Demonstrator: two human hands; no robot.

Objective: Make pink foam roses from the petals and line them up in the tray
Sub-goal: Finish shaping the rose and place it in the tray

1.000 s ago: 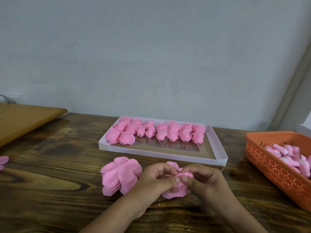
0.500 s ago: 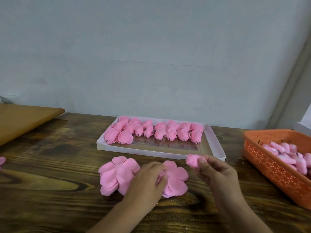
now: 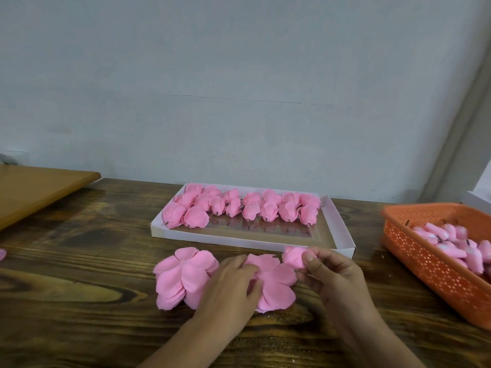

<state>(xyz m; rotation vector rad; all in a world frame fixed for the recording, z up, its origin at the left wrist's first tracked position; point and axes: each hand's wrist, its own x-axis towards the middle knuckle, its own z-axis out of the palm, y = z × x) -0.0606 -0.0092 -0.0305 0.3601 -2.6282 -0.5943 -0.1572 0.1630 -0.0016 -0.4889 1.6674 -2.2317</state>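
My right hand (image 3: 333, 272) pinches a small pink foam rose (image 3: 293, 257) just in front of the white tray (image 3: 342, 235). My left hand (image 3: 229, 284) rests on a flat pink petal layer (image 3: 276, 281) on the table, fingers curled on its middle. A second stack of flat petal layers (image 3: 180, 277) lies to the left of that hand. Several finished pink roses (image 3: 241, 205) stand in two rows along the tray's far side; its near half shows bare brown bottom.
An orange perforated basket (image 3: 430, 264) with several pink rose buds stands at the right. A light wooden board (image 3: 34, 187) overlaps the table's back left. One stray pink petal (image 3: 2, 254) lies at the left edge. A pale wall rises behind the table.
My two hands were together around the rose over the petal layer. My right hand has lifted the rose away to the right; my left hand stays pressed on the flat petals.
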